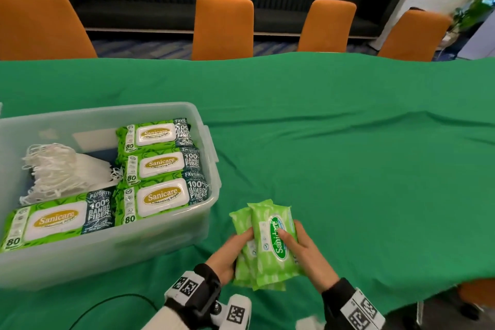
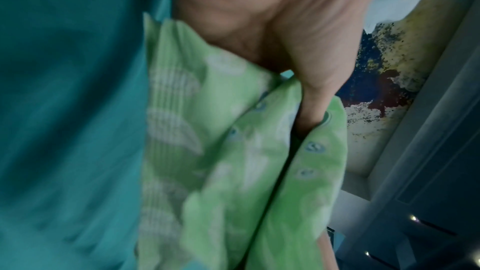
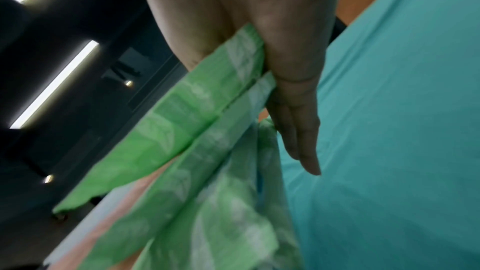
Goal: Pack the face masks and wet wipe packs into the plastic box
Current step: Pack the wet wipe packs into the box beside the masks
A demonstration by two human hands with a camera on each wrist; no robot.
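Both hands hold one bundle of small wet wipe packs [image 1: 267, 244] just above the green tablecloth [image 1: 348, 155], close to the near table edge. Left hand [image 1: 231, 254] curls around the bundle's left side, with its thumb pressed between two packs in the left wrist view [image 2: 315, 100]. Right hand [image 1: 308, 252] grips the right side, thumb laid across the top pack's printed label and fingers beneath. Long axis of the bundle runs away from the person, tilted slightly left at the far end; the label text reads along that axis. Exact pack count cannot be determined: the head view shows the top pack fully and only edges of those under it, while both wrist views are blurred. From the right wrist, the fingers [image 3: 298, 130] appear nearly straight along the underside of the bundle, which the head view conceals. Left of the hands, well apart from the bundle, stands the translucent plastic box [image 1: 171, 238], cut off at the frame's left edge. Inside it, four large wet wipe packs [image 1: 160, 166] lie flat, lids up, long axes left to right: three in a column against the right wall, one at the near left. A stack of white face masks [image 1: 64, 171] occupies the left rear area. Orange chairs [image 1: 222, 27] line the table's far side.
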